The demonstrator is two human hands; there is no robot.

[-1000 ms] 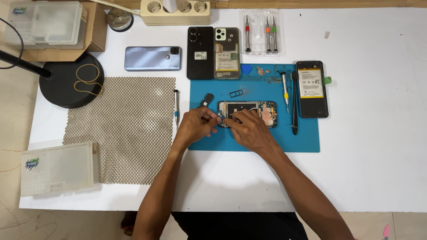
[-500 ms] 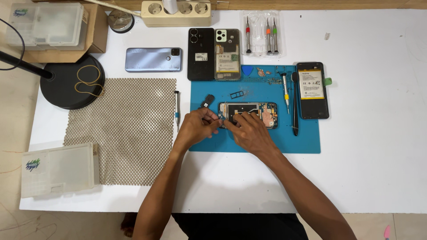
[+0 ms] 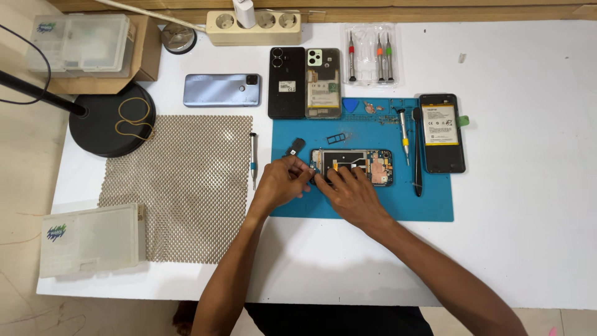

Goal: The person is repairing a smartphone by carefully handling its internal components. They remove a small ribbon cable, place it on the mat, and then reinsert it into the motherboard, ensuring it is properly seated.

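An opened phone (image 3: 360,165) with its circuit boards exposed lies flat on a blue work mat (image 3: 385,199). My left hand (image 3: 281,184) and my right hand (image 3: 350,194) meet at the phone's left end, fingertips pinched on a small part there; the part itself is too small to make out. A small black piece (image 3: 295,147) and a card tray (image 3: 336,138) lie on the mat just above my hands. A screwdriver with a yellow band (image 3: 404,137) and a black pry tool (image 3: 418,162) rest to the right of the phone.
Two phones, one with its back off (image 3: 323,83), lie above the mat beside a blue phone (image 3: 221,89). A battery-backed phone (image 3: 441,132) sits at right. Also here: screwdriver pack (image 3: 370,55), power strip (image 3: 254,25), mesh mat (image 3: 180,183), lamp base (image 3: 112,121), plastic boxes (image 3: 90,239).
Both hands stay at the phone's left end with only small finger shifts; nothing else on the table has moved.
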